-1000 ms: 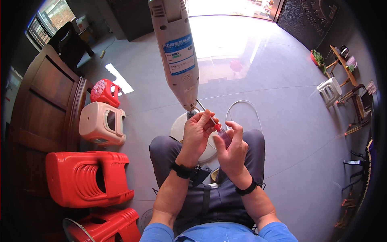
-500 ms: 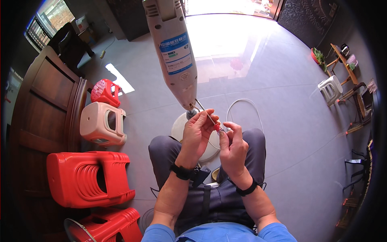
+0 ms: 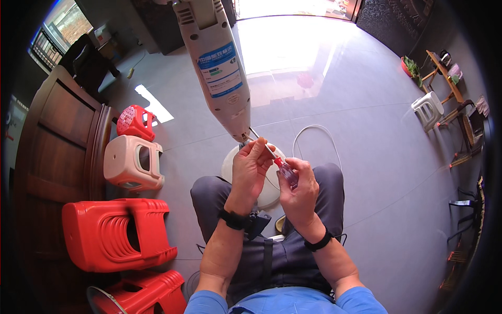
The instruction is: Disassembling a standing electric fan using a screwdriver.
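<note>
A long white appliance body (image 3: 225, 110) with a blue-and-white label rises in the centre, above a round white base (image 3: 229, 170) between my knees. A screwdriver (image 3: 286, 175) with a clear, red-tinted handle lies diagonally, its metal shaft reaching up to the body's lower end. My left hand (image 3: 250, 170) has its fingertips closed around that shaft, just below the body. My right hand (image 3: 299, 191) wraps its fingers around the handle, thumb along it. Whether the blade sits on a screw is too small to tell.
A white cable (image 3: 323, 131) loops on the floor right of the base. Red stools (image 3: 94, 235) and a pink stool (image 3: 125, 162) stand at my left beside a wooden cabinet (image 3: 52, 172). At right are a white stool (image 3: 427, 110) and a wooden stand (image 3: 449, 81) with plants.
The top of the appliance body has swung leftward. My left hand has moved slightly up and left. My right hand has shifted its fingers on the screwdriver handle.
</note>
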Tool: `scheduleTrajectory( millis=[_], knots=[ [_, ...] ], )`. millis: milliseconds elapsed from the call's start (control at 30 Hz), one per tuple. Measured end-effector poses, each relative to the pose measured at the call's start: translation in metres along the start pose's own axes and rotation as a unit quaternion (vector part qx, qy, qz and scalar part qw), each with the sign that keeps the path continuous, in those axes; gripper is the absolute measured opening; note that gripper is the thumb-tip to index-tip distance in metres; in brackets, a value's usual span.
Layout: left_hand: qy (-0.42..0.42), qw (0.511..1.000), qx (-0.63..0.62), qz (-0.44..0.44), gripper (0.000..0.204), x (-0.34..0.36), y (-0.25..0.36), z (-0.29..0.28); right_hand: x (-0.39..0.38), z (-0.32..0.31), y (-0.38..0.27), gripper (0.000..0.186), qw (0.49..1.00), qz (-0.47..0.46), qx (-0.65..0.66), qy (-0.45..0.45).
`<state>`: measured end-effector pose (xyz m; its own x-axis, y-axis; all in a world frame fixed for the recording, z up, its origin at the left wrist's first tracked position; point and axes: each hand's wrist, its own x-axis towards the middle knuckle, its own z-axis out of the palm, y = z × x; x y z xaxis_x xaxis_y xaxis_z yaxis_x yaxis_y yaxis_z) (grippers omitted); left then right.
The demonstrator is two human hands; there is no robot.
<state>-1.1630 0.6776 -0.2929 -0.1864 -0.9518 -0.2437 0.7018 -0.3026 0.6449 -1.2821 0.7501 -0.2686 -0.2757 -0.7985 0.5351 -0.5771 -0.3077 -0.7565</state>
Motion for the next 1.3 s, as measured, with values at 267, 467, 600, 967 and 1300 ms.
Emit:
scheduleTrajectory(
  millis=[267,467,600,967,1300],
  knots=[
    [0.016,0.999,-0.020,-0.026,0.023,-0.007,0.007,0.019,-0.006,-0.009,0.006,0.033,0.987,0.141,0.034,-0.065],
    [-0.003,1.000,0.009,-0.014,0.022,-0.002,0.001,-0.001,-0.010,-0.010,0.002,0.035,0.995,0.078,0.035,-0.049],
    [-0.003,1.000,0.007,-0.013,0.023,-0.006,0.001,0.004,-0.012,-0.012,0.006,0.036,0.997,0.064,0.026,-0.041],
    [0.030,0.999,0.017,-0.012,0.023,-0.022,0.006,0.003,-0.012,-0.024,0.002,0.029,0.984,0.113,0.061,-0.120],
    [0.041,0.996,0.067,0.034,0.017,-0.032,0.020,-0.021,-0.016,-0.012,-0.008,0.028,0.886,0.240,0.228,-0.324]
  ],
)
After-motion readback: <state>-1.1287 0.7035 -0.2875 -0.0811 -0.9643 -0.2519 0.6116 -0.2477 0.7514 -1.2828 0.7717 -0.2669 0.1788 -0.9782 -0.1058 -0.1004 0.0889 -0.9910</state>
